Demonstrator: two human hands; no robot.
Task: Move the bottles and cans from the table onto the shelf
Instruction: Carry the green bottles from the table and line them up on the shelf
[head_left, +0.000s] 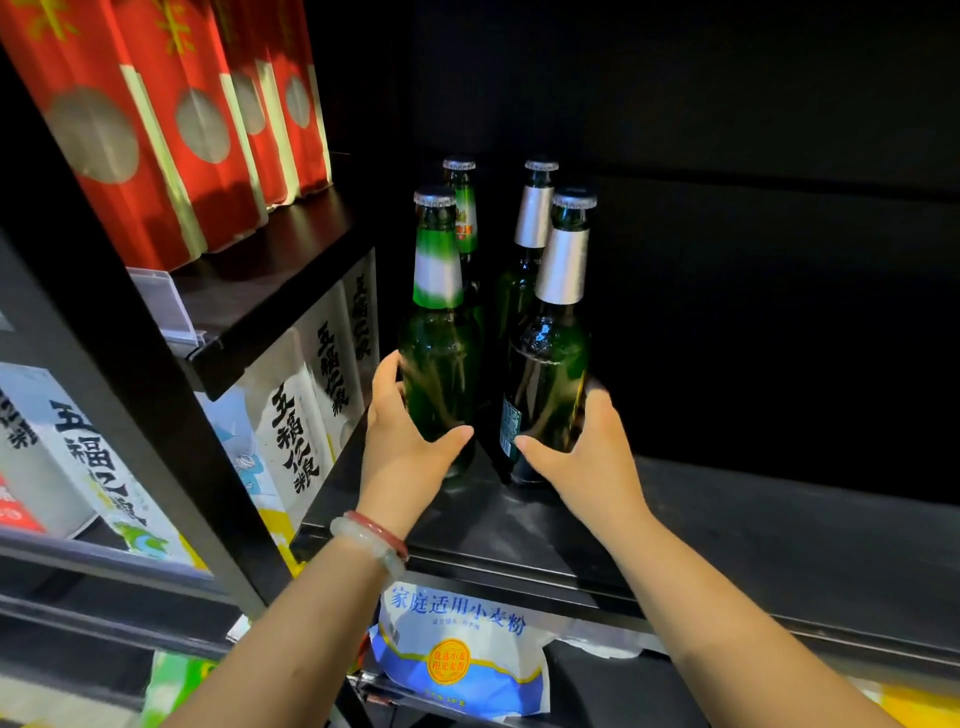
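Bottles (441, 364) gripped — rear bottles (530, 249) just behind.

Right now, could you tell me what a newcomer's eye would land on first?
Four green glass bottles stand clustered on the dark shelf at centre, the left hand and right hand each gripping a front one. Bright red boxes fill the upper-left shelf.

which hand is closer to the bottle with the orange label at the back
Left. The left hand grips the front-left bottle directly before the orange-label bottle; the right hand holds the front-right bottle, farther off.
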